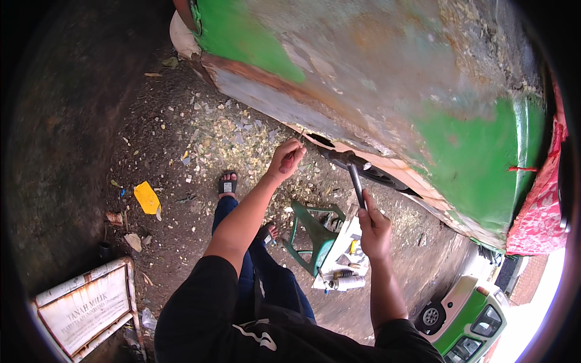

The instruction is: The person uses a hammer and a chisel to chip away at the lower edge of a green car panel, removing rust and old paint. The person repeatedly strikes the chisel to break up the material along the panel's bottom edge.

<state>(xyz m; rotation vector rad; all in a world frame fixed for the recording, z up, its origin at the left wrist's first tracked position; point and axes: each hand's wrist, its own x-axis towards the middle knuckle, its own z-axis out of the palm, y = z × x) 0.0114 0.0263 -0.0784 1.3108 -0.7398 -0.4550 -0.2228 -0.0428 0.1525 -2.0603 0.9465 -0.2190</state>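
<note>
Vehicle body: here it is, the landmark, a broad curved shell (375, 78), smooth green paint giving way to scuffed grey and rusty brown, with a ragged dark hole (321, 140) near its lower edge.
Left hand: fingers wrapped round the red-handled tool (287, 163), this hand (290, 154) puts the slim tip right by the body's lower edge; contact, I cannot tell.
Right hand: gripping firmly, this hand (375, 230) has the hammer (356, 180) by its dark handle, the head close to that same edge, right of the hole.
Stool: green moulded plastic (321, 240), standing below the body, beside a pale board (330, 264) carrying small tools.
Ground: rough dark earth (181, 242) beneath the body, strewn with pale flakes (230, 130).
Surroundings: red patterned cloth (538, 224) at the body's right end; farther down right, a green-and-cream van (478, 323); far lower left of the body, a rust-streaked metal sign (88, 305).
</note>
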